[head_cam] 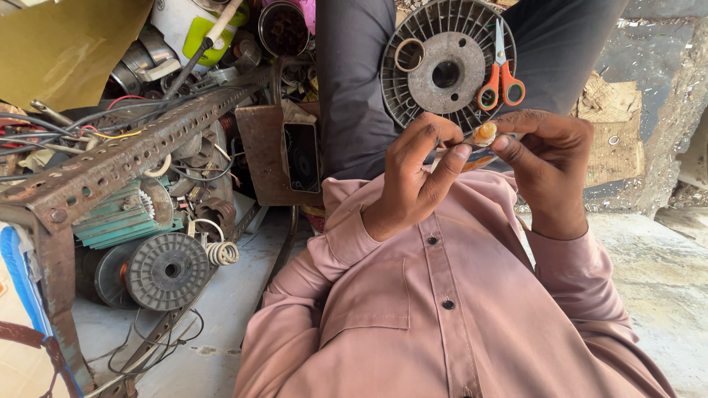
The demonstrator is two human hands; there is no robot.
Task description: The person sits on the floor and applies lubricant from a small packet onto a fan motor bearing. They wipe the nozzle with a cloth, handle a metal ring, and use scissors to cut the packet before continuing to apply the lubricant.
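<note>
Both my hands meet in front of my chest over my pink shirt. My left hand (417,173) pinches a small orange-yellow piece (484,133) with thumb and forefinger. My right hand (547,162) grips the same piece from the right side, with a thin pale strip (472,156) under it. What the small piece is I cannot tell. Just beyond my fingers a round grey ribbed spool (431,44) lies on my lap. On the spool rest orange-handled scissors (500,77) and a tan ring (409,54).
At left stands a rusty perforated angle-iron frame (110,166) amid wires, a green finned motor body (118,217), another grey spool (168,270) and a small wire coil (221,253). A rusty metal box (269,151) sits beside my leg. Rough concrete (656,273) lies at right.
</note>
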